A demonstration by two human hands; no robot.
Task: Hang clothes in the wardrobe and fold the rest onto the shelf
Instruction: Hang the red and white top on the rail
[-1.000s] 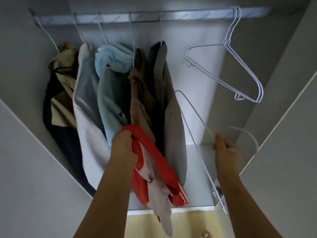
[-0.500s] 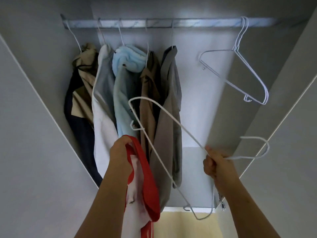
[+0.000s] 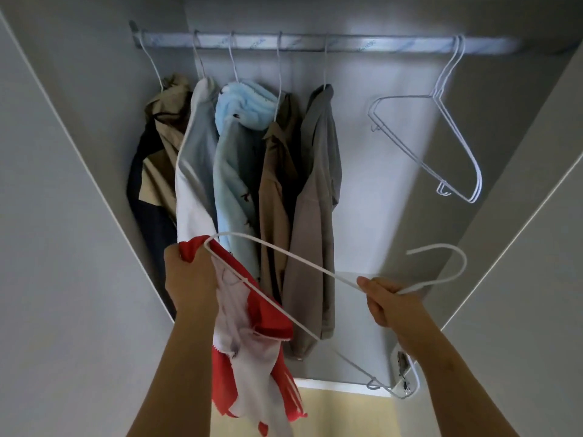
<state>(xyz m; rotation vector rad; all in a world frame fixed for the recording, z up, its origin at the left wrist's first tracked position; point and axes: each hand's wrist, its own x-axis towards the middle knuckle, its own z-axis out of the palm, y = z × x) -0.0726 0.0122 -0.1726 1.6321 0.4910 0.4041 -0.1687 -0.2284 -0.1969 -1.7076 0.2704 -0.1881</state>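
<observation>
My left hand (image 3: 189, 279) grips a red and white garment (image 3: 252, 351) by its top edge, and the rest hangs down in front of the wardrobe. My right hand (image 3: 389, 302) holds a white wire hanger (image 3: 303, 261) at the base of its hook. One end of the hanger lies against the red cloth next to my left hand. Above, several garments (image 3: 271, 171) hang on the metal rail (image 3: 315, 44).
Empty white hangers (image 3: 454, 159) dangle from the rail's right end. Grey wardrobe doors (image 3: 63, 247) stand open on both sides. Below the hanging clothes lies the wardrobe floor (image 3: 356, 351), with a hinge (image 3: 402, 362) at its right.
My right hand swung the hanger leftward until its end reached the red garment. My left hand kept its grip on the garment and lifted it slightly.
</observation>
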